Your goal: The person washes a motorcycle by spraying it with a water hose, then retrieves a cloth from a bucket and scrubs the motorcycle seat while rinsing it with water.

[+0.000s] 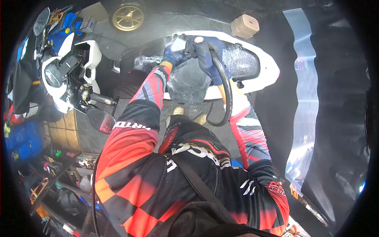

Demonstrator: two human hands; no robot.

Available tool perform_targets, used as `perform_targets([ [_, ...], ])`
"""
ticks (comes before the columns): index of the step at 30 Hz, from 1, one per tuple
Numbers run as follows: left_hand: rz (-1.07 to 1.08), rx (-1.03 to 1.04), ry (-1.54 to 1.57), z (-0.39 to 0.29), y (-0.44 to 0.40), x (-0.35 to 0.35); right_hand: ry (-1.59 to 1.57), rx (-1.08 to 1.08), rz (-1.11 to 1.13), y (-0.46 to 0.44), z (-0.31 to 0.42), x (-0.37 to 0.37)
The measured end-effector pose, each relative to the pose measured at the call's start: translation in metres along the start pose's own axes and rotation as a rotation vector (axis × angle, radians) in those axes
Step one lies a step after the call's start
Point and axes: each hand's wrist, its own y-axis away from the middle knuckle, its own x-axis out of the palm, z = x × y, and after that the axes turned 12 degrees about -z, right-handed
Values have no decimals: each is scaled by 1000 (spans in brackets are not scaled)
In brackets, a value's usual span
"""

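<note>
My right hand [205, 59], in a dark blue glove, is closed around a dark hand tool [192, 46]. A thick black hose [227, 85] curves back from the tool beside my right forearm. Close to the tool's left side is my left hand [176, 55], also gloved in blue; its fingers are largely hidden. Both hands are over a long black seat [241, 61] lying on the white body [269, 71] of a scooter. Whitish dust covers parts of the seat. A grey, powdery flap [187, 85] hangs over the near side.
The scooter's handlebar [102, 98] and mirror [100, 120] stick out at left. A gold wheel [128, 17] and a stack of tan pieces [244, 26] stand behind. A clear plastic strip [304, 94] hangs at right. Cluttered shelves [59, 177] fill the lower left.
</note>
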Motion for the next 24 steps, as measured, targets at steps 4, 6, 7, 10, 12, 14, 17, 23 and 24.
perform_targets([
  [4, 362, -109, -8, -3, -3, -1, 7, 16, 7, 4, -5, 2],
  [6, 417, -240, 186, 24, -2, 56, -4, -12, -6, 7, 7, 2],
  [7, 468, -370, 378, 34, 0, 77, -13, -21, -14, 10, 12, 0],
  [10, 345, -334, 185, 8, -3, 32, -31, -39, -26, 23, 23, -6],
  [12, 231, -284, -13, -16, -8, -11, -25, -56, -34, 33, 30, -10],
  [14, 71, -278, -93, 2, 5, 25, -57, -118, -49, 41, 27, -13],
  [17, 146, -335, -96, 3, -2, 33, -264, -140, -78, 49, 29, -3],
  [23, -34, -106, -21, -4, 7, 0, -92, -293, 74, 50, 69, 16],
  [24, -32, -45, -139, -2, 7, 0, -37, -270, 129, 53, 73, 9],
])
